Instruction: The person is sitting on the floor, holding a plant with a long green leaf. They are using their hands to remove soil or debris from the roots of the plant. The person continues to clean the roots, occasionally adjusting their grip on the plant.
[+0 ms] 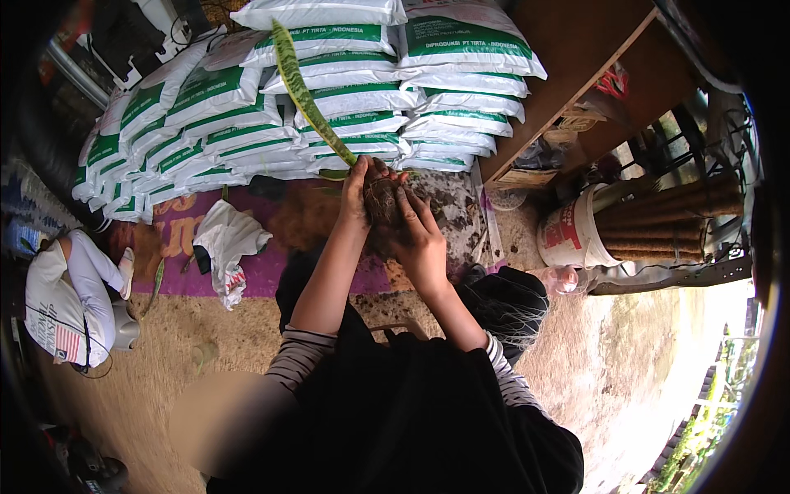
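Note:
A snake plant point(305, 96) with one long, yellow-edged leaf is held out in front of me. Its root ball point(381, 200), dark with soil and threaded with thin roots, lies between my two hands. My left hand point(356, 191) grips it near the leaf's base, fingers partly hidden behind it. From the right side, my right hand point(423, 231) presses its fingers on the soil. Below the hands, dark loose soil point(447, 207) is scattered over a purple printed banner sheet point(321, 272) on the ground.
Stacked white and green printed sacks point(345, 92) stand beyond the sheet. A crumpled white bag point(228, 238) lies left, near a loose leaf point(154, 287) and a seated person point(74, 302). To the right are a wooden shelf point(574, 99) and a white bucket point(571, 228) holding brown fibre poles point(660, 222).

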`<state>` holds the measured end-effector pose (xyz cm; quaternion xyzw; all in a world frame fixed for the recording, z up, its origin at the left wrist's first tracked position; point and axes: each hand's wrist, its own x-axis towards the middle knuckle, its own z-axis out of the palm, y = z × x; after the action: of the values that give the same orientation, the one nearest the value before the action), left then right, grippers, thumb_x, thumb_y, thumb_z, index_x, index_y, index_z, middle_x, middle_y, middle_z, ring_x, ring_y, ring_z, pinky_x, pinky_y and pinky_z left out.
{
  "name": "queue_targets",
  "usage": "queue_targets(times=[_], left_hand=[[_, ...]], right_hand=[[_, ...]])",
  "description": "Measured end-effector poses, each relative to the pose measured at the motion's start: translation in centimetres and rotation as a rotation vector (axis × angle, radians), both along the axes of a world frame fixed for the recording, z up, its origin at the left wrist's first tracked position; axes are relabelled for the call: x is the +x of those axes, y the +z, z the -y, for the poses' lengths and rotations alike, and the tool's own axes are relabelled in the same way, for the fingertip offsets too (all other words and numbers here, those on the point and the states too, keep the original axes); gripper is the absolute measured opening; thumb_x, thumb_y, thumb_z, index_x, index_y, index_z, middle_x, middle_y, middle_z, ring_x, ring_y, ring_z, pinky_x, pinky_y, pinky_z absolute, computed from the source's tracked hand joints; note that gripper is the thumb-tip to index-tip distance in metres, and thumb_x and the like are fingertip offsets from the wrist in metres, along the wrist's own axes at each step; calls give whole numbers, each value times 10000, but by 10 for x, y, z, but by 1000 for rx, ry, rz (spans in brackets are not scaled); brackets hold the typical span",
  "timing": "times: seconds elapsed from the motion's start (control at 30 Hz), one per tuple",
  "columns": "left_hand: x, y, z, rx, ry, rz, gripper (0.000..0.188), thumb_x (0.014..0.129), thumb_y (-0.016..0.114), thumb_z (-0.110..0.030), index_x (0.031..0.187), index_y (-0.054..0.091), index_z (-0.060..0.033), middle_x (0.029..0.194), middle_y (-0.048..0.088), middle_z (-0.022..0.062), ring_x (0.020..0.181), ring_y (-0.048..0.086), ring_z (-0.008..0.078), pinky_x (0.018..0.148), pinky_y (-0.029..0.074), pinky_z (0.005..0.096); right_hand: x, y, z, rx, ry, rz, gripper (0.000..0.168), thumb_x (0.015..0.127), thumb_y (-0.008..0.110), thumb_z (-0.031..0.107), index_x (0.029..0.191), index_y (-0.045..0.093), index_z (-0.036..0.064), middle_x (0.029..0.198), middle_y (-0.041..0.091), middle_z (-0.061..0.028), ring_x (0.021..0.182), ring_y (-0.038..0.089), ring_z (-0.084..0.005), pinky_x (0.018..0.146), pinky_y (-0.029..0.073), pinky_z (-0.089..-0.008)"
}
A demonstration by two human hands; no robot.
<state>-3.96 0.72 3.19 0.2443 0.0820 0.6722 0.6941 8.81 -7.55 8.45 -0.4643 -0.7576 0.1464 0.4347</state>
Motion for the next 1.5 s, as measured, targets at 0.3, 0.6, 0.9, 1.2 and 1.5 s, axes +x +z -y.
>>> queue_targets(times=[0.3,0.6,0.9,1.2,1.5], left_hand=[[6,34,5,71,-42,57,614,862,544,-438,1298,335,-58,1228,489,202,1101,503,358,960,400,516],[2,15,5,-332,-109,81,154,844,566,-180,867,568,-28,792,587,78,794,588,213,790,492,352],[8,23,16,-448,-150,-85,152,805,606,-149,866,554,-21,812,586,86,794,594,219,758,512,335],[19,16,9,-470,110,-212,123,803,584,-151,815,570,-30,775,593,72,745,589,179,716,490,292],[20,-1,8,-561,242,-218,114,808,567,-150,834,587,-41,785,603,70,713,580,177,684,466,280]], right_hand=[[7,8,-16,-168,101,-368,586,676,717,64,1217,495,32,1225,498,-202,1090,536,-347,880,469,-386],[14,14,-14,-97,155,-36,602,656,707,58,1228,535,137,1159,544,-124,1036,535,-338,889,448,-394],[12,-3,-14,-17,13,-105,452,653,675,-8,1092,615,82,1058,617,-121,930,608,-317,821,487,-360],[1,7,-9,-236,-61,-240,498,693,703,81,1174,578,79,1124,601,-148,990,605,-295,804,496,-347],[0,-10,-17,-205,-38,-198,454,750,639,3,1195,553,16,1041,639,-171,954,633,-269,808,487,-326]])
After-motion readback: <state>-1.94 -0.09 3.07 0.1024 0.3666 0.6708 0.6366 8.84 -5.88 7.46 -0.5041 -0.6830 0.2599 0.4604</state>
